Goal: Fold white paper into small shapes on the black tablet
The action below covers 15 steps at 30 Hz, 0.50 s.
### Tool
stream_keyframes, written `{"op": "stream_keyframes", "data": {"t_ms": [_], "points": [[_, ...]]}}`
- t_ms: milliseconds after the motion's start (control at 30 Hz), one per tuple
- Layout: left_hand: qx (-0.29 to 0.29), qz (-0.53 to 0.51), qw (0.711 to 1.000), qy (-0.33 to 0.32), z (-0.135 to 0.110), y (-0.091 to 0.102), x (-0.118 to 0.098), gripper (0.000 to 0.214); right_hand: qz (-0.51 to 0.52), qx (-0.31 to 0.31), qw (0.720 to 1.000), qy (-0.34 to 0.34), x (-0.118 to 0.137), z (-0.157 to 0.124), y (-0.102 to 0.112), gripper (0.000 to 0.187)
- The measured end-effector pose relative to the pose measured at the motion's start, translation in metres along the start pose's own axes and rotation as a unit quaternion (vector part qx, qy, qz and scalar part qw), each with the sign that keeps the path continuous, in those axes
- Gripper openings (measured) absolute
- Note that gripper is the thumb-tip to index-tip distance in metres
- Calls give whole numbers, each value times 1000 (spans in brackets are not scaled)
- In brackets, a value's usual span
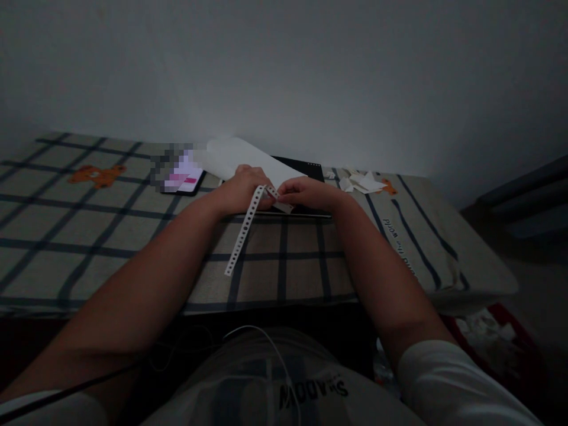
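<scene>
A white sheet of paper lies slanted over a black notebook on the cloth-covered table. A narrow paper strip with a row of punched holes hangs over the notebook's near edge and folds back between my hands. My left hand is closed at the paper's near corner, with its fingertips partly hidden behind the strip. On the right, my right hand pinches the strip's other end beside the paper's edge. Whether the strip is still joined to the sheet cannot be made out.
A phone with a lit screen rests left of the paper. Torn paper scraps lie right of the notebook. The checked tablecloth reaches the table's front edge. A red bin with crumpled paper stands below right. A thin white cable crosses my lap.
</scene>
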<state>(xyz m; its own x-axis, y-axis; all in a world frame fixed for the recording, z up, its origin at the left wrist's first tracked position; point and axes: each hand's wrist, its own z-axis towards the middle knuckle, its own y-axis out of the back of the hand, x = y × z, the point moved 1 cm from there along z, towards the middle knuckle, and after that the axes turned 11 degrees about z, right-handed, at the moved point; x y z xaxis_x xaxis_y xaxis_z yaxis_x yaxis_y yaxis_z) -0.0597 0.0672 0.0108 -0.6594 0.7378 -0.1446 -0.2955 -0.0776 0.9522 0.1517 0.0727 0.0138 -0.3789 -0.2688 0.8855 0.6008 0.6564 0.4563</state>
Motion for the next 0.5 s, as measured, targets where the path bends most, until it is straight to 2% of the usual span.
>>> {"op": "stream_keyframes", "data": {"t_ms": [233, 500], "points": [[-11, 18, 999, 25, 2, -3, 5, 17, 36, 18, 999, -29, -3, -2, 2, 19], [-4, 7, 1000, 12, 1, -3, 3, 19, 44, 9, 999, -26, -5, 0, 1, 21]]}}
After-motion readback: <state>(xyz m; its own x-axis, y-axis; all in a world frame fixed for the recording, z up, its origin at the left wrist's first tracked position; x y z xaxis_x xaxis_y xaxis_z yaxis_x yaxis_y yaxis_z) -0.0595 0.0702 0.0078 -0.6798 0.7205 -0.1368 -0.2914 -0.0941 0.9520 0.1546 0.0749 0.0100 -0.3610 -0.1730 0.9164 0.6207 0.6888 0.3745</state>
